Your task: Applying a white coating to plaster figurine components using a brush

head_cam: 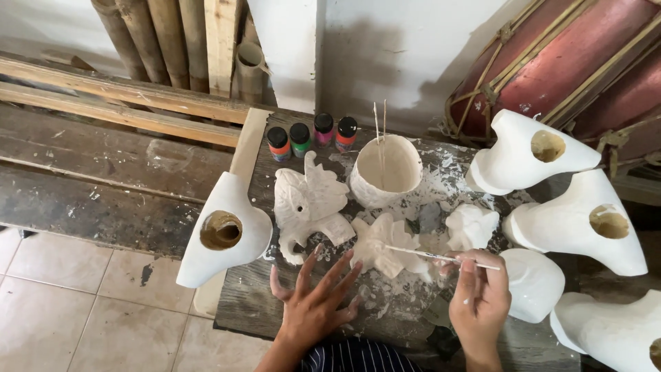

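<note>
Right hand (480, 297) pinches thin brush (441, 257), tip on small white figure (383, 246) mid-table (261, 303); left hand (313, 300) splayed open just below it.

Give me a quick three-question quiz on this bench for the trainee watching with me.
1. True or false: the right hand holds a thin brush.
2. How many small paint bottles stand in the row behind the white bowl?
3. The left hand is: A) gripping a bottle, B) spread open, fingers apart, by the white carved figure, C) inside the bowl.

Key: 1 true; 2 four; 3 B.
</note>
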